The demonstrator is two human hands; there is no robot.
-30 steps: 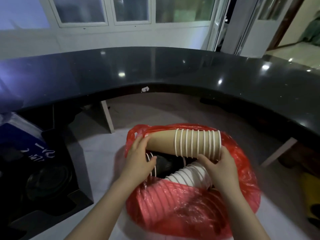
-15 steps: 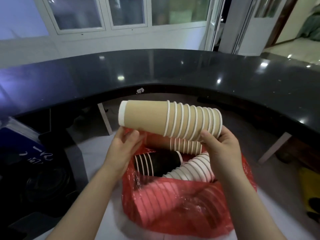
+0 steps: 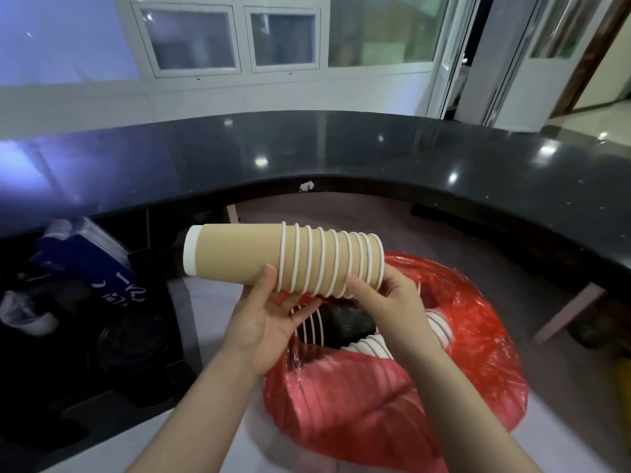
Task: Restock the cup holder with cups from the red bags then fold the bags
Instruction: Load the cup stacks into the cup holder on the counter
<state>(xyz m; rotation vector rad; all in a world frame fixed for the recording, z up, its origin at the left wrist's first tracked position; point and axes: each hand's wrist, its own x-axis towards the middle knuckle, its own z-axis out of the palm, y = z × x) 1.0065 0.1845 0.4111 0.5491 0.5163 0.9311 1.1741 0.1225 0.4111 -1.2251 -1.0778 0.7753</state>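
A stack of brown paper cups with white rims lies sideways in the air above the open red bag. My left hand grips the stack from below near its middle, thumb up against it. My right hand holds the rim end from underneath. Inside the bag lie a black cup stack and a white cup stack. The cup holder is not in view.
A curved black counter runs across the back and down the right. To the left stands a dark shelf unit with a blue box and dark lids. A pale floor lies under the bag.
Both hands lifted the brown cup stack out of the red bag and raised it. My left hand slid from the base end toward the stack's middle.
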